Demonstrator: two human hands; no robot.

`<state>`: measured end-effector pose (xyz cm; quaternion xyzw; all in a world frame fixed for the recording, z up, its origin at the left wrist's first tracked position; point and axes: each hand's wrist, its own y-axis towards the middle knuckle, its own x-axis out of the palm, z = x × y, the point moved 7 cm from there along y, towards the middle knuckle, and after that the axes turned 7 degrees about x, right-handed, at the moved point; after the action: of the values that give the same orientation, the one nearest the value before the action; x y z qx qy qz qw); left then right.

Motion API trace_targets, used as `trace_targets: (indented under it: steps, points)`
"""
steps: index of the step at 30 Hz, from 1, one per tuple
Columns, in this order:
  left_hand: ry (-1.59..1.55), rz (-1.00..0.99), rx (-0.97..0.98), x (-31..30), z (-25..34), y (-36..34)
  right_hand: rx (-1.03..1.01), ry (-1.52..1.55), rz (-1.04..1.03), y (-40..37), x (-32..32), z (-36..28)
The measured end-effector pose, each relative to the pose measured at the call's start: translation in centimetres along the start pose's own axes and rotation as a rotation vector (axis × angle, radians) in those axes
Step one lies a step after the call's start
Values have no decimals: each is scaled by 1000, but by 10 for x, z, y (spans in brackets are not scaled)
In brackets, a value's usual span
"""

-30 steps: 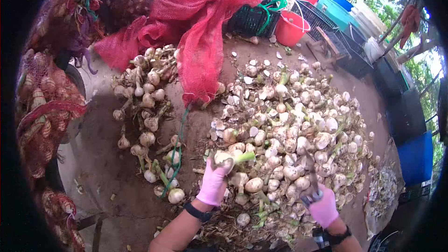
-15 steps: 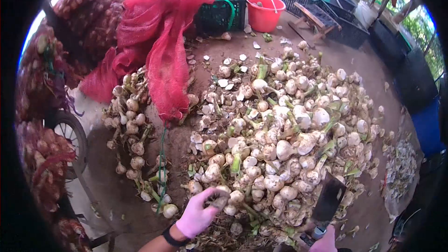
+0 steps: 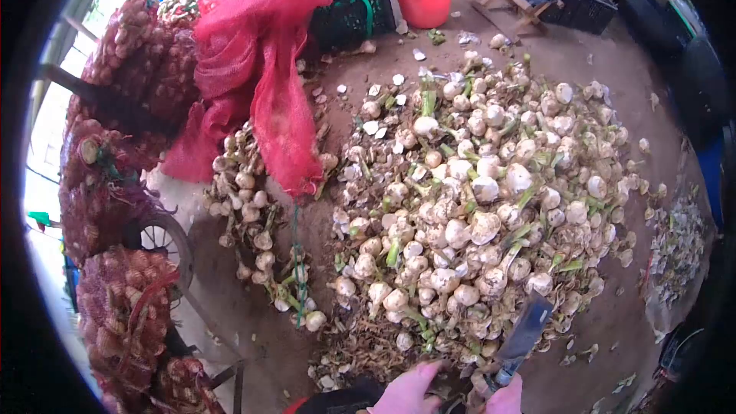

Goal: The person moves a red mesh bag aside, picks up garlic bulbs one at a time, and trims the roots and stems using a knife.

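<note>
Your right hand (image 3: 506, 401) gripped the knife (image 3: 524, 330) by the garlic (image 3: 475, 207); your left hand (image 3: 406, 391) (mostly cropped) couldn't be read.

The knife (image 3: 524, 327) has a broad, dark, rectangular blade that slants up and slightly right from a handle gripped in the pink-gloved right hand (image 3: 506, 397) at the bottom edge. Its tip is over the near rim of the garlic (image 3: 475, 207), though whether it touches the bulbs cannot be told. The garlic is a wide heap of whitish, dirt-streaked bulbs on the brown ground, many with green stalk stubs, and loose skins and dry trimmings lie along its near side.
</note>
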<state>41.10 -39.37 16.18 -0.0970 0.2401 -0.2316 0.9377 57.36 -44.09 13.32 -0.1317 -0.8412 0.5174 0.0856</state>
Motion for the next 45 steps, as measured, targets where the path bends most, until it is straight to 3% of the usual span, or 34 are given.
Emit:
trace_targets:
  steps: [1, 2, 4, 7, 9, 10, 11, 13, 14, 17, 18, 21, 24, 25, 27, 29, 31, 33, 36, 37, 39, 40, 42, 45]
  points:
    - [4, -71, 17, 6, -10, -4, 12, 101, 4, -1, 3, 3]
    - [24, -75, -19, 6, -22, -8, -66, 82, 8, -5, 2, -4]
    - [12, -33, -105, -3, -24, -8, -9, 102, 19, -9, 0, 5]
    - [229, -211, -279, 8, -61, -22, 17, 104, 52, 1, -9, 27]
    - [164, -208, -314, 10, -65, -28, 115, 135, 67, 26, -31, 88]
    - [101, -199, -336, 12, -69, -32, 448, 473, 65, 6, -20, 68]
    - [150, -74, -278, 5, -79, -34, 461, 465, 53, 1, -16, 65]
    - [58, 177, -421, -31, -101, -31, 109, 86, 95, -3, -20, 39]
    - [-132, 374, -474, -47, -125, -32, 147, 139, 120, 2, -25, 56]
    - [308, 530, -592, -101, -235, -58, 249, 215, 59, 3, -34, 87]
    - [517, 486, -744, -119, -250, -59, 265, 210, 63, 5, -40, 105]
    - [719, 486, -798, -150, -293, -55, 203, 51, 69, 4, -55, 137]
    - [645, 371, -967, -154, -314, -42, 241, -66, 70, -5, -53, 136]
    - [544, 330, -1072, -151, -309, -45, 142, -49, 102, -7, -49, 127]
    - [373, 370, -774, -130, -339, -68, 51, -41, 121, -14, -40, 110]
    - [361, 345, -584, -115, -315, -99, 233, 90, 138, -18, -26, 106]
    - [368, 184, -743, -119, -277, -134, 241, 83, 113, -3, -44, 161]
    - [357, 163, -752, -137, -257, -169, 253, -115, 99, -3, -46, 188]
    - [175, 521, -663, -196, -158, -180, 409, -73, 92, -56, -7, 169]
    - [80, 561, -717, -210, -153, -196, 475, -64, 64, -73, -6, 177]
    - [-158, 780, -660, -247, -77, -194, 362, -112, 75, -91, -4, 181]
    - [-182, 818, -595, -262, -46, -192, 426, -100, 67, -108, 6, 166]
    - [-215, 947, -459, -290, 7, -196, 333, -216, 31, -140, 33, 104]
    - [-313, 971, -446, -327, 62, -202, 108, -316, 24, -164, 47, 71]
